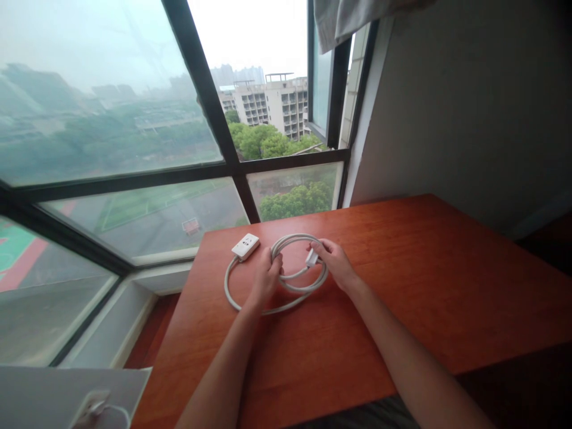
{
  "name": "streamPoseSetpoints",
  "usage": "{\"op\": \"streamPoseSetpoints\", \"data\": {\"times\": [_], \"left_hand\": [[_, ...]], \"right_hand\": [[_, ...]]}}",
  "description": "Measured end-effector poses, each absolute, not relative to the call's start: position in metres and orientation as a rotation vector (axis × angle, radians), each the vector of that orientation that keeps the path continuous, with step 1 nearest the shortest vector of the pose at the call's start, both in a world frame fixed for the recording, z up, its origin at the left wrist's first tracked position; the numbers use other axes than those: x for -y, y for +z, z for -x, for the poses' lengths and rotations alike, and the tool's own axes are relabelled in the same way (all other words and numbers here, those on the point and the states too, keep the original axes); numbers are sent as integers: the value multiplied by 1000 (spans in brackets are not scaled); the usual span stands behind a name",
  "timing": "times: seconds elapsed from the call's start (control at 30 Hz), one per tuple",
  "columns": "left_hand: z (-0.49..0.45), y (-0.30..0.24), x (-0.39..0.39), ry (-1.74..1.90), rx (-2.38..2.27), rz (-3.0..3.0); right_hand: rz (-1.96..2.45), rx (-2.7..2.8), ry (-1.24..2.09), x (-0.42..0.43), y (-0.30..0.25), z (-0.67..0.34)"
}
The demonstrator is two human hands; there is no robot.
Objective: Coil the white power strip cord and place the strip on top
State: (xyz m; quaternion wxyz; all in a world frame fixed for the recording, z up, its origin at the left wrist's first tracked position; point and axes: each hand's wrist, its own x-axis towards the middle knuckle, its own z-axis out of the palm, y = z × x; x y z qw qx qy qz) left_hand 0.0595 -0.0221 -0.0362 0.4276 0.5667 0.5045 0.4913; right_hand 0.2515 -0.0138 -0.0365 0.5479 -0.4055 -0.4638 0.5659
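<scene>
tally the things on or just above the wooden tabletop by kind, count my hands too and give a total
White socket block: 1
Looped cable: 1
White plug: 1
Left hand and right hand: 2
Total: 5

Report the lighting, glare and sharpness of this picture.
Head view: daylight from the window, the sky burnt out to white; head view: a pale sheen on the tabletop near the cable; head view: the wall at right sinks into shade; head view: the plug shows little detail.
</scene>
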Motion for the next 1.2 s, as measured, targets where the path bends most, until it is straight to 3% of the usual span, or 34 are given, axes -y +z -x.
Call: {"op": "streamPoseSetpoints", "data": {"times": [0.3, 0.57, 0.77, 1.2], "left_hand": [[-68, -27, 23, 1493, -1149, -974], [-71, -31, 26, 1577, -1280, -1043], [-71, -37, 30, 1514, -1400, -1280], [-74, -32, 28, 1465, -1155, -1015]], "right_hand": [[829, 824, 1556, 18, -34, -241], [885, 835, 1495, 28, -32, -228], [1085, 1007, 1267, 27, -37, -226], [986, 1011, 1261, 24, -38, -231]]}}
